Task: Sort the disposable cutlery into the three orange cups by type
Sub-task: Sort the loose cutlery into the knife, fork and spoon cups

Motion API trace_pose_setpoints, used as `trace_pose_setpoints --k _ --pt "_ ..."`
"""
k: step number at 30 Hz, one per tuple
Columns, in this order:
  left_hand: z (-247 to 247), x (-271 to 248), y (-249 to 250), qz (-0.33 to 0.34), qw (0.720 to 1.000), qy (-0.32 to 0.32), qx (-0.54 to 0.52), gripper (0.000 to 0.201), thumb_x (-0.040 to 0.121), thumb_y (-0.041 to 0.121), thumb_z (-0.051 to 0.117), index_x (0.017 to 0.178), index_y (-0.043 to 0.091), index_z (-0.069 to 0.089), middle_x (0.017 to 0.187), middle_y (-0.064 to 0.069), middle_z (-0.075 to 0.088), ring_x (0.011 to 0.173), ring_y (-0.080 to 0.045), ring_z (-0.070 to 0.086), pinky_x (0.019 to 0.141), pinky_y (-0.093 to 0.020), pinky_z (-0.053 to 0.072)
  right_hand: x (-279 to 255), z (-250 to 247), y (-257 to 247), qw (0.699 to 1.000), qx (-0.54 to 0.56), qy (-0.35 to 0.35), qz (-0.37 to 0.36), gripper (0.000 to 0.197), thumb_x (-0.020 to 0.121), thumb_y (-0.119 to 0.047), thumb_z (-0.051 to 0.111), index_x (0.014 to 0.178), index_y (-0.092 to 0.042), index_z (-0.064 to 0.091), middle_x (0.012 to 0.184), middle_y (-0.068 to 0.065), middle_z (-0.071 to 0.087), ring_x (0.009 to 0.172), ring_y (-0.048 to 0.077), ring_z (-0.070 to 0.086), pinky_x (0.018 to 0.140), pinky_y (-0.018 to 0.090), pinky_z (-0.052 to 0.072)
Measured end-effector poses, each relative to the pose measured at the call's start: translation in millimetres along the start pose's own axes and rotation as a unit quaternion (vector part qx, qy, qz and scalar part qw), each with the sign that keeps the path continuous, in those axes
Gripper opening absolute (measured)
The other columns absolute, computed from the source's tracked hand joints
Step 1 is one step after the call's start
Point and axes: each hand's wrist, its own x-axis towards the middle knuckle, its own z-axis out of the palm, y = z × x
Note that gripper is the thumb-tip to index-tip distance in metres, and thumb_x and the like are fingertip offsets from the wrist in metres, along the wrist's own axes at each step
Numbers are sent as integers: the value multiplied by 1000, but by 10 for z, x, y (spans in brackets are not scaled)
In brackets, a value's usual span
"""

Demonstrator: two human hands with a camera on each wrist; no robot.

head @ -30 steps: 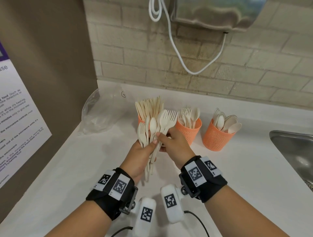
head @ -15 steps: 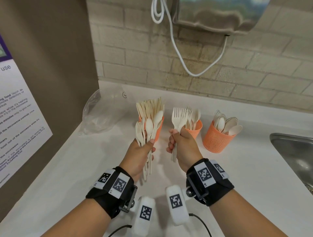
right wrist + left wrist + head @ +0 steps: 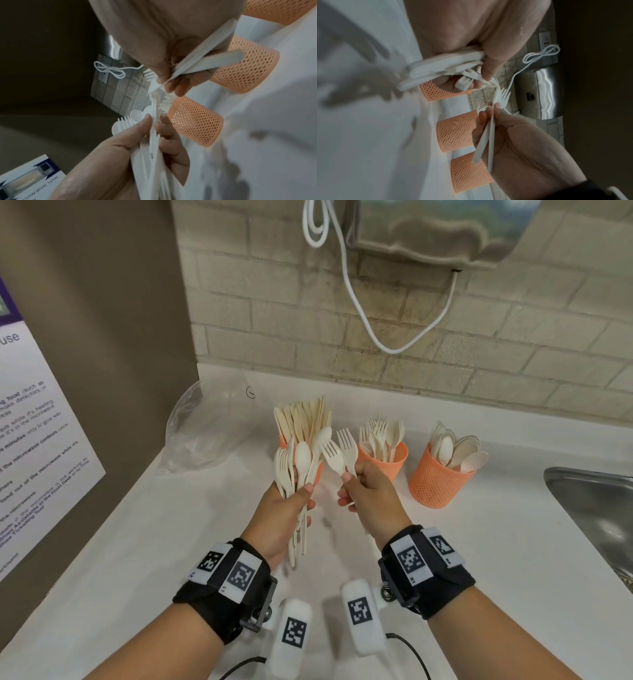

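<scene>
Three orange mesh cups stand in a row at the back of the white counter [image 3: 154, 542]. The left cup [image 3: 283, 442] holds knives, the middle cup [image 3: 397, 457] forks, the right cup [image 3: 433, 486] spoons. My left hand [image 3: 303, 501] grips a bundle of forks and spoons [image 3: 301, 460] upright in front of the knife cup, partly hiding it. My right hand [image 3: 347, 491] pinches two forks [image 3: 342, 455], splayed apart, just left of the fork cup. The left wrist view shows the bundle [image 3: 445, 67] under my thumb. The right wrist view shows the fork handles [image 3: 205, 60] in my fingers.
A crumpled clear plastic bag [image 3: 205, 433] lies at the back left beside a brown panel with a poster [image 3: 34, 440]. A steel sink [image 3: 599, 508] is set in at the right. A metal dispenser [image 3: 428, 231] with a white cord [image 3: 359, 313] hangs on the brick wall.
My right hand drew two forks out of the bundle and moved right, away from my left hand. The two forks now splay apart and lean left. The left hand stayed put.
</scene>
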Motion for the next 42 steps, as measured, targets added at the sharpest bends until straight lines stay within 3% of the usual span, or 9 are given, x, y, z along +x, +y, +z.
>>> trace_pose_setpoints --k 11,13,18,23,29,32,36,39,42 --pt "-12 4 -2 -3 1000 0 -6 26 96 24 54 122 21 57 85 3 59 68 -14 54 61 -32 45 -14 51 54 996 -81 -23 -32 41 99 -43 40 81 -7 49 70 1 40 60 12 36 57 26 30" --pt "-14 3 -1 -5 1000 2 -6 26 96 24 54 122 21 57 85 3 59 68 -14 54 62 -32 45 -17 51 56 992 -112 -22 -53 38 99 -38 43 73 -10 42 68 4 38 60 14 34 58 27 30" --pt "-10 4 5 -9 1000 7 -8 26 96 24 54 122 21 57 86 2 59 69 -14 54 61 -32 45 9 21 63 990 -132 -6 -56 41 103 -28 34 96 3 59 63 -4 46 59 10 42 58 21 33" --pt "-2 21 4 -11 1000 7 -20 28 96 22 54 124 17 55 86 0 59 68 -15 55 59 -31 45 -6 -35 42 988 -145 6 -62 40 103 -29 35 72 -9 52 63 -2 50 61 11 47 62 26 37" --pt "2 19 8 -22 998 -3 -57 27 97 19 53 123 14 55 82 -1 57 68 -14 55 54 -26 47 -6 -67 38 998 31 47 -17 29 98 -21 51 81 -2 66 72 -1 59 64 10 53 60 21 51" --pt "5 26 4 -17 997 -8 -68 27 97 16 53 124 14 55 82 -1 57 66 -12 57 56 -25 49 -43 -43 -3 993 100 51 -22 22 99 -17 48 87 -1 56 74 3 54 62 11 52 58 22 52" --pt "44 17 16 -6 998 -22 -61 21 98 14 51 118 15 58 79 -3 54 62 -11 53 54 -24 47 -94 34 -124 993 118 -4 -14 19 101 -23 44 87 -10 44 62 -6 42 47 3 37 46 17 32" --pt "88 0 34 22 997 -58 -36 24 98 15 51 119 21 61 83 1 58 64 -6 51 57 -21 45 -107 112 -217 993 42 -92 -59 18 96 -17 55 78 -19 53 50 -15 51 45 -2 47 47 13 37" --pt "111 -29 82 32 995 -96 -16 32 98 5 44 117 24 61 93 -3 60 72 -9 49 58 -18 43 -54 193 -217 993 3 -100 -60 17 85 -8 68 74 -18 59 67 -3 62 62 11 59 65 33 53"
